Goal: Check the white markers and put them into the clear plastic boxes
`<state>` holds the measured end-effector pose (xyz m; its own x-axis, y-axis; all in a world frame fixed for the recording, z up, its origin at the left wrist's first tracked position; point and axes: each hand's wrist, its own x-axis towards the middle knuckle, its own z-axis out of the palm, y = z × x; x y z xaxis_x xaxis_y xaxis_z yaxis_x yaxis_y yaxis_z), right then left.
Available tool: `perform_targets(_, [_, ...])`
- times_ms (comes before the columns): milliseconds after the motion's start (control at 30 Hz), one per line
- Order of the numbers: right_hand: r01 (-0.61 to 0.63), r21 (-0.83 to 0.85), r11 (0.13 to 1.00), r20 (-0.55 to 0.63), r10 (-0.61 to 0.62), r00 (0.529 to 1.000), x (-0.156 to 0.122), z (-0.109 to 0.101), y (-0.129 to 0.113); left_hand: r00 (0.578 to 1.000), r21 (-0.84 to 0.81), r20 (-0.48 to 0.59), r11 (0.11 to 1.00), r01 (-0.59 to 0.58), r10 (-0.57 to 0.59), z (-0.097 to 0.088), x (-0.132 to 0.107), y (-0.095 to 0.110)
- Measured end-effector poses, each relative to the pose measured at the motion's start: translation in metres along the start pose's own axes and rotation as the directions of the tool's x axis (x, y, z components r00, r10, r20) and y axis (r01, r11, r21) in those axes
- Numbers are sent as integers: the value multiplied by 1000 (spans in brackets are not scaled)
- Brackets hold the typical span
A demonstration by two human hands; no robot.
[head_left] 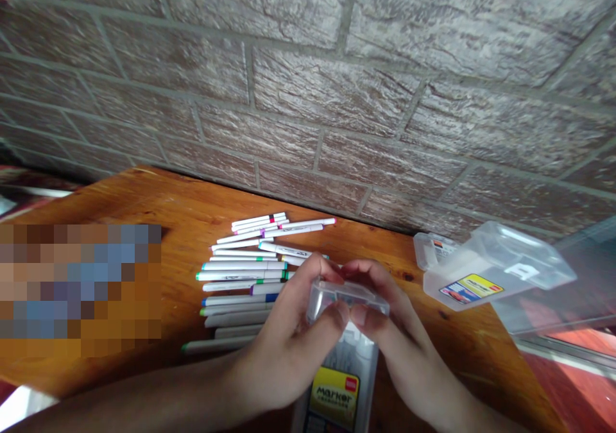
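Observation:
A clear plastic marker case (366,349) with a yellow label stands low in front of me, held between both hands. My left hand (298,330) is closed around the left side of its top, thumb pressed on the front. My right hand (392,330) grips the right side the same way, and the two thumbs nearly meet. Grey shapes show faintly through the case wall; what they are is hard to tell. Just left of my hands lie several white markers (243,276) with coloured ends, roughly in a row; my left hand hides some of their ends.
A second clear case (462,285) with a yellow label stands at the table's right, beside a small clear lid (428,253). A large translucent bin (553,292) is at the far right. The brick wall (289,118) borders the wooden table (158,208). A blurred-out patch covers the left.

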<state>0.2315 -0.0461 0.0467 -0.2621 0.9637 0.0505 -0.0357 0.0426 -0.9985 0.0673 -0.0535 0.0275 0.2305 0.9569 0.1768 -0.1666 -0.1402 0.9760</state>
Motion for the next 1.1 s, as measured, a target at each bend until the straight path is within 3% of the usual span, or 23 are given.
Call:
perform_targets(333, [4, 10, 1000, -18, -3, 1000, 2, 2, 4, 1000, 38, 8, 999, -2, 2, -1, 1, -4])
perform_targets(533, [-35, 18, 999, 30, 34, 999, 0, -3, 4, 1000, -31, 2, 999, 13, -13, 1, 3, -5])
perform_targets(833, [-45, -1, 999, 6, 45, 999, 2, -3, 9, 997, 10, -63, 999, 43, -42, 3, 7, -1])
perform_targets(1100, [-52, 15, 999, 79, 51, 996, 1, -8, 5, 1000, 37, 16, 999, 4, -4, -3, 4, -4])
